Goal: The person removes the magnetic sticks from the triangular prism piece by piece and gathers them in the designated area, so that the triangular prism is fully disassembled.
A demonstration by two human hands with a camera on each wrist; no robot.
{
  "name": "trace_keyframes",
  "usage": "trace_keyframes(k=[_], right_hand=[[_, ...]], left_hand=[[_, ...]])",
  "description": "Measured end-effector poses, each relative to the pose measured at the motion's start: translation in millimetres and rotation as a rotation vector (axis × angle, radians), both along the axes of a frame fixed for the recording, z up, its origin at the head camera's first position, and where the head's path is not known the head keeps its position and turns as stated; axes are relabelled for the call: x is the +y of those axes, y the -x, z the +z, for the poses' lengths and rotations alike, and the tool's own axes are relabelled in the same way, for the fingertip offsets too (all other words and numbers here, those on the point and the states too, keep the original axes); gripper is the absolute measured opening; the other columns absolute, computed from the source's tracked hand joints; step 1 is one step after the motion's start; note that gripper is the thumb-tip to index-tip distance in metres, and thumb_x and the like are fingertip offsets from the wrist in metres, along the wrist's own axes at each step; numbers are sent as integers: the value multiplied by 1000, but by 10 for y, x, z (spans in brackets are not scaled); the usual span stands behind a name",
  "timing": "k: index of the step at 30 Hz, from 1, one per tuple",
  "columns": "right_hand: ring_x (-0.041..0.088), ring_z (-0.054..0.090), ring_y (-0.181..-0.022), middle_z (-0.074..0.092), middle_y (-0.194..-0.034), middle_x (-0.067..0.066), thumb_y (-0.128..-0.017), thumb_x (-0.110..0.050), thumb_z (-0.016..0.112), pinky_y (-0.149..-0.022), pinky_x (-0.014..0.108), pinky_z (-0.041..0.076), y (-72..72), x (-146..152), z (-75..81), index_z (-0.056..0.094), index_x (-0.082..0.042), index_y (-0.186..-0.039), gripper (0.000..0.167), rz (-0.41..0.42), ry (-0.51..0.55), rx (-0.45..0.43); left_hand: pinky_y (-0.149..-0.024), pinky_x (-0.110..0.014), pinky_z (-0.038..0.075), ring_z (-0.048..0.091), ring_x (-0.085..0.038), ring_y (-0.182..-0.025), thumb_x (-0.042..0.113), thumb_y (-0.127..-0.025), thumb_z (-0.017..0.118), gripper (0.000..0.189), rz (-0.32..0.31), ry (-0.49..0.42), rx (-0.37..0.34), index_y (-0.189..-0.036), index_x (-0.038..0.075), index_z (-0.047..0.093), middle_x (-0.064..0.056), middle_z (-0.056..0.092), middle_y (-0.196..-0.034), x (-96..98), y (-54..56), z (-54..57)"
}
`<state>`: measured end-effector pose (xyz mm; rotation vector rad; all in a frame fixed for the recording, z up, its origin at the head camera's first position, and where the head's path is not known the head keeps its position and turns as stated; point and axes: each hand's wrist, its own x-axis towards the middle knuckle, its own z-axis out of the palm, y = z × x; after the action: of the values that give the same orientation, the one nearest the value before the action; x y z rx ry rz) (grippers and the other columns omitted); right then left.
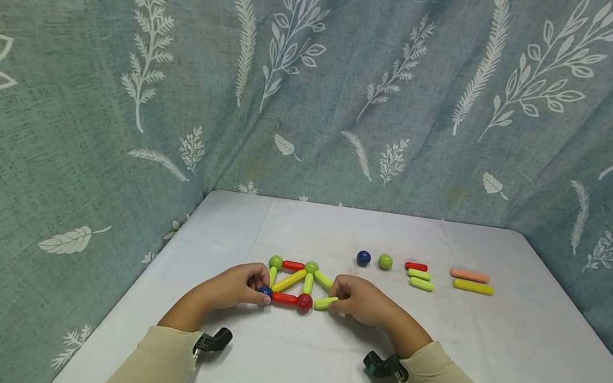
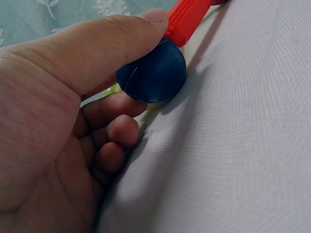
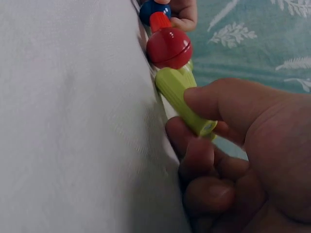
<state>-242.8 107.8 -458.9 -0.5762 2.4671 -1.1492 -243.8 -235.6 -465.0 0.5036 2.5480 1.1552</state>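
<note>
My left hand [image 1: 239,285] pinches a blue ball [image 2: 158,73] at the near left corner of a flat frame of rods and balls. From that ball a red rod [image 1: 284,298] runs to a red ball [image 1: 304,302]. Green balls [image 1: 311,267] mark the far corners, and a yellow rod [image 1: 288,281] crosses the frame diagonally. My right hand [image 1: 360,299] holds a short light-green rod [image 3: 180,97] between thumb and fingers, one end close to the red ball. Another light-green rod [image 1: 324,281] slants from the far green ball toward the right hand, which hides its end.
Loose on the white table [image 1: 287,358] lie a blue ball [image 1: 363,258] and a green ball [image 1: 385,261]. Farther right are a short red rod [image 1: 416,266], two light-green rods [image 1: 421,283], an orange rod [image 1: 470,275] and a yellow rod [image 1: 473,287]. A leaf-patterned curtain [image 1: 321,100] hangs behind.
</note>
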Motion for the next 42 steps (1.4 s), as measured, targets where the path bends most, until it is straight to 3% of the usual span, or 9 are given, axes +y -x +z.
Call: trace_keyframes(k=[7,14,25,34,42], right_hand=[[21,59,-83,64,-99,3,-95,-18,78,-70,34,51,40,112,-32,66,-19,-107,17,-1,55,-52],[21,60,-85,67,-102,1,-95,-16,77,-72,33,52,61,256,-50,67,-19,-107,16,-27,88,-33],[21,56,-76,67,-99,2,-93,-17,80,-62,32,48,58,606,-36,70,-17,-103,15,-185,80,-23],[20,60,-83,66,-108,2,-93,-16,80,-68,33,52,9,830,-44,71,-19,-105,15,-339,9,-35],[21,60,-94,68,-117,4,-94,-17,78,-75,32,53,-21,1081,-23,73,-20,-109,16,-390,-48,22]], left_hand=[[-69,-28,46,54,-20,-86,28,-84,90,36,1,3,1,-103,18,62,-3,58,-91,11,12,-14],[-69,-28,46,54,-20,-85,28,-84,90,36,-5,-7,3,-103,17,62,-3,58,-91,32,33,-30],[-71,-29,46,54,-21,-87,28,-84,90,36,-5,9,3,-103,19,62,-2,58,-93,68,57,-36],[-69,-28,45,54,-21,-86,28,-83,91,37,15,8,-3,-103,18,62,-3,57,-92,20,15,-56],[-68,-28,45,54,-22,-85,29,-83,91,37,18,5,3,-104,18,61,-3,57,-93,31,30,-37]])
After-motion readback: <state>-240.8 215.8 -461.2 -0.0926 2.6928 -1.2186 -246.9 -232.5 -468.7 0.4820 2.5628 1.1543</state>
